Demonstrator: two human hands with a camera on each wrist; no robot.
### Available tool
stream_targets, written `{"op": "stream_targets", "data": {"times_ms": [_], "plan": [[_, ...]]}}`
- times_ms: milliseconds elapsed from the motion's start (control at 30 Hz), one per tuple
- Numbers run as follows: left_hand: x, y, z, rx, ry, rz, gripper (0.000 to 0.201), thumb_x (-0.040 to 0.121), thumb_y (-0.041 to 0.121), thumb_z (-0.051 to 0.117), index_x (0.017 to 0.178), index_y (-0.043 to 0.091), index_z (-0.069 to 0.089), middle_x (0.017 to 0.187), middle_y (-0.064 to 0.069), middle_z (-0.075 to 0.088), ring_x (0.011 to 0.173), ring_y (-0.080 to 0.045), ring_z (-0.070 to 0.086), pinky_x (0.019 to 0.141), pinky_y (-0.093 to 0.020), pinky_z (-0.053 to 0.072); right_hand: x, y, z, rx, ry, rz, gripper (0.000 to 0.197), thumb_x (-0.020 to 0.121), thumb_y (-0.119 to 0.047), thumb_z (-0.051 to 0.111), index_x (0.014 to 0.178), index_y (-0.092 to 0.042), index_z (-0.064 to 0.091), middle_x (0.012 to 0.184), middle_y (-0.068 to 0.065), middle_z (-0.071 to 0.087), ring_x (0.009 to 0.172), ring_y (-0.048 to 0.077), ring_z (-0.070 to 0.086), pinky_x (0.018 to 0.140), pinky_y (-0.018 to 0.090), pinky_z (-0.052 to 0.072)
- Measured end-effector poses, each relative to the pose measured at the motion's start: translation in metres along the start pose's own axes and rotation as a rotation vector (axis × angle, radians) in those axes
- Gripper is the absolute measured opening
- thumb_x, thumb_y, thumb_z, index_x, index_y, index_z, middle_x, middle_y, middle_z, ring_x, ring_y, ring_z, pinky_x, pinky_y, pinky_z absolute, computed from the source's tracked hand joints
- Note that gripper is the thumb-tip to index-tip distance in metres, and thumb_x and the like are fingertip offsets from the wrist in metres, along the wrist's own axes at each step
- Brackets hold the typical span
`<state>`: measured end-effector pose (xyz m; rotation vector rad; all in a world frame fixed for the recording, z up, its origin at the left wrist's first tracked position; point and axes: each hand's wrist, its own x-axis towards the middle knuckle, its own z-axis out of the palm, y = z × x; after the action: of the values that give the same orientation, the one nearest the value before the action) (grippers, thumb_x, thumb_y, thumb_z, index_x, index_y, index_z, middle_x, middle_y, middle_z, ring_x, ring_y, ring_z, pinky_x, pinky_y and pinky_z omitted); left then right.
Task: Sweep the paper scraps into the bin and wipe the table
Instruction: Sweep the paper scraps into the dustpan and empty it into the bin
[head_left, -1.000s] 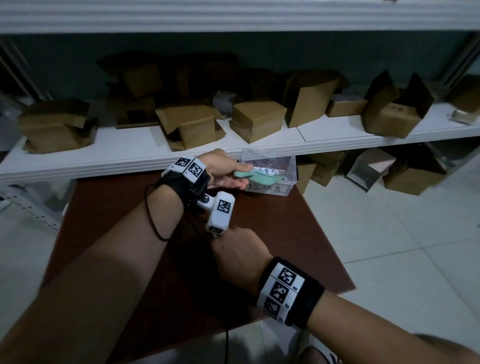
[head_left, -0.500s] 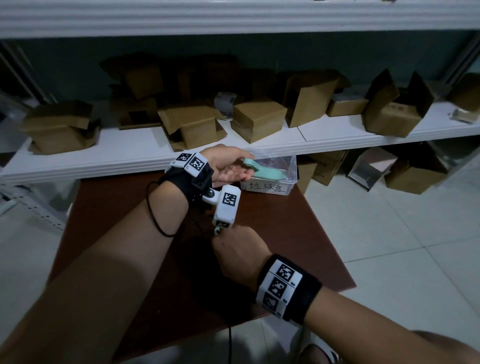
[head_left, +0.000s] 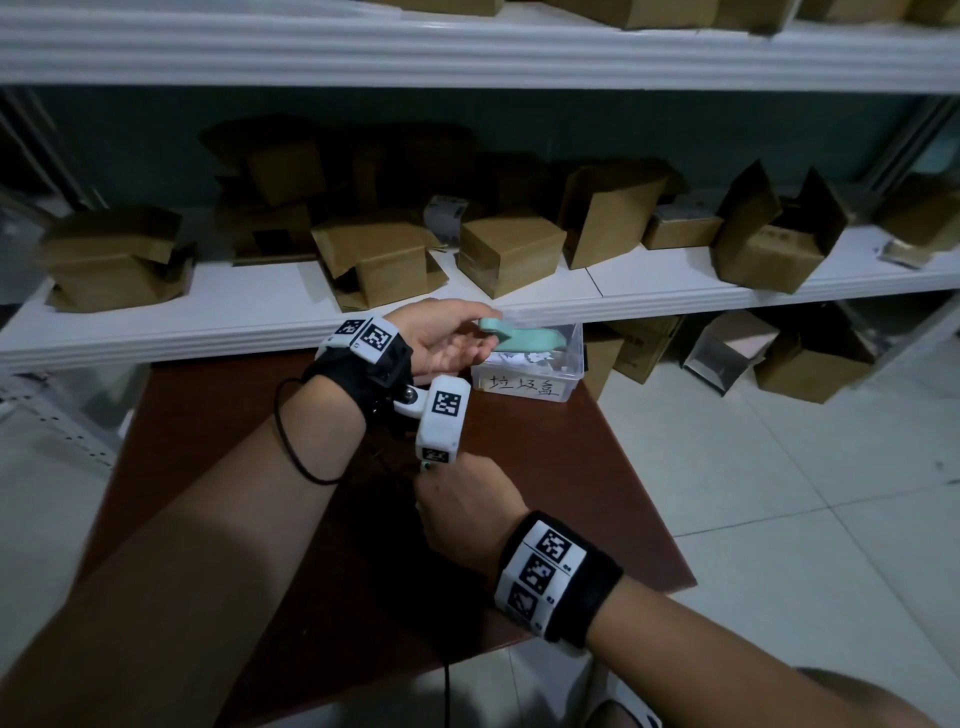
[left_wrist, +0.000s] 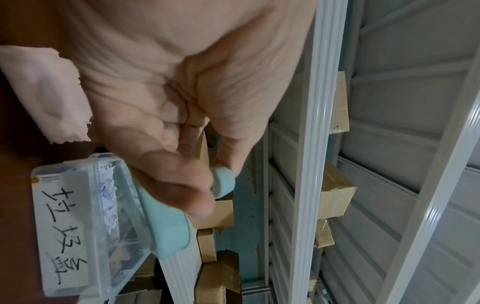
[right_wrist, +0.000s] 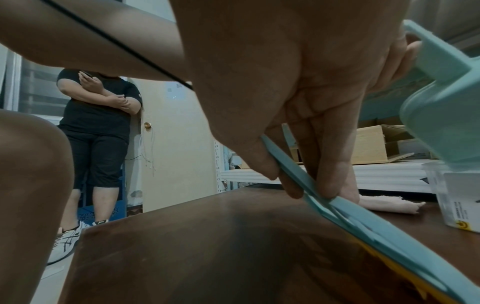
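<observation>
**Count of things in view**

Two hands: the left hand (head_left: 441, 343) and the right hand (head_left: 467, 512). One light green dustpan (head_left: 524, 338), one light green brush (right_wrist: 363, 218). One clear bin (head_left: 524, 374) with one handwritten label (head_left: 522, 388); the paper scraps (head_left: 524, 359) inside are too many and too small to count. One pale cloth (right_wrist: 389, 202). One brown bench (head_left: 545, 467). Three marker wristbands or camera blocks show in the head view. One bystander (right_wrist: 98, 123) stands by one door (right_wrist: 176, 133). Cardboard boxes (head_left: 511, 254) on the shelf (head_left: 260, 317): roughly a dozen, some hidden in shadow.
</observation>
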<state>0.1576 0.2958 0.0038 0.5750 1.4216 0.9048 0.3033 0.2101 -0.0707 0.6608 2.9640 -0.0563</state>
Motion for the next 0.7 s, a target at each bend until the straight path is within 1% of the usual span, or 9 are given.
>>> {"op": "stream_targets", "data": {"times_ms": [67,167,267,433,500,567,600,667,700], "plan": [[0.000,0.000,0.000,0.010,0.016,-0.001,0.032,0.107,0.025,0.063,0.093,-0.003,0.068,0.059,-0.007,0.068,0.040,-0.009,0.064,0.038,-0.014,0.051,0.000,0.000,0.000,0.008,0.002,0.000,0.017,0.097,-0.016,0.054,0.096,-0.007,0.069,0.098,0.013,0.070,0.085,0.034,0.068,0.059,0.036,0.045],[0.000,0.000,0.002,0.028,0.016,-0.009,0.035,0.106,0.028,0.065,0.088,-0.002,0.069,0.060,-0.007,0.069,0.041,-0.009,0.065,0.040,-0.014,0.053,-0.001,0.001,0.000,0.017,0.001,0.001,0.018,0.097,-0.015,0.053,0.100,-0.007,0.069,0.102,0.013,0.070,0.088,0.034,0.068,0.062,0.038,0.049],[-0.001,0.002,0.005,0.059,0.013,-0.004,0.038,0.105,0.032,0.065,0.085,0.000,0.069,0.060,-0.005,0.068,0.041,-0.008,0.064,0.042,-0.013,0.052,-0.002,0.002,0.001,0.026,0.012,0.008,0.018,0.096,-0.014,0.054,0.102,-0.006,0.069,0.103,0.014,0.070,0.089,0.035,0.068,0.064,0.040,0.051],[-0.001,0.007,0.009,0.064,0.021,0.001,0.038,0.104,0.034,0.066,0.085,0.001,0.069,0.060,-0.005,0.069,0.041,-0.008,0.064,0.040,-0.013,0.052,-0.001,0.004,0.004,0.031,0.014,0.023,0.019,0.096,-0.015,0.054,0.104,-0.006,0.068,0.104,0.014,0.070,0.088,0.036,0.068,0.065,0.041,0.055],[0.000,0.007,0.009,0.082,0.022,-0.008,0.039,0.104,0.034,0.066,0.085,0.001,0.070,0.059,-0.005,0.069,0.041,-0.008,0.064,0.039,-0.013,0.052,-0.001,0.004,0.004,0.029,0.020,0.016,0.020,0.097,-0.015,0.054,0.107,-0.006,0.068,0.105,0.014,0.069,0.088,0.035,0.068,0.063,0.039,0.052],[0.000,0.006,0.007,0.104,0.019,-0.015,0.038,0.103,0.034,0.068,0.087,0.000,0.071,0.061,-0.005,0.070,0.042,-0.008,0.065,0.038,-0.014,0.051,-0.001,0.005,0.004,0.026,0.038,0.011,0.021,0.097,-0.016,0.054,0.111,-0.007,0.067,0.107,0.013,0.068,0.089,0.034,0.067,0.060,0.038,0.045],[-0.001,0.005,0.005,0.114,0.014,-0.013,0.037,0.102,0.034,0.069,0.089,0.000,0.071,0.062,-0.005,0.071,0.043,-0.008,0.066,0.039,-0.013,0.051,-0.001,0.005,0.004,0.024,0.053,0.012,0.023,0.098,-0.017,0.053,0.115,-0.007,0.066,0.108,0.013,0.068,0.090,0.033,0.067,0.060,0.037,0.043],[-0.003,0.003,0.000,0.115,0.001,0.015,0.032,0.101,0.031,0.072,0.096,-0.001,0.072,0.067,-0.007,0.073,0.047,-0.009,0.068,0.043,-0.014,0.054,0.000,0.007,0.005,0.028,0.076,0.017,0.027,0.098,-0.018,0.053,0.120,-0.008,0.064,0.109,0.012,0.067,0.092,0.032,0.067,0.062,0.036,0.044],[-0.005,0.002,-0.002,0.104,-0.011,0.029,0.030,0.101,0.028,0.072,0.100,-0.002,0.071,0.070,-0.008,0.074,0.050,-0.010,0.070,0.045,-0.014,0.056,0.001,0.007,0.005,0.029,0.083,0.018,0.027,0.098,-0.018,0.053,0.120,-0.009,0.065,0.109,0.011,0.067,0.092,0.032,0.068,0.062,0.036,0.045]]}}
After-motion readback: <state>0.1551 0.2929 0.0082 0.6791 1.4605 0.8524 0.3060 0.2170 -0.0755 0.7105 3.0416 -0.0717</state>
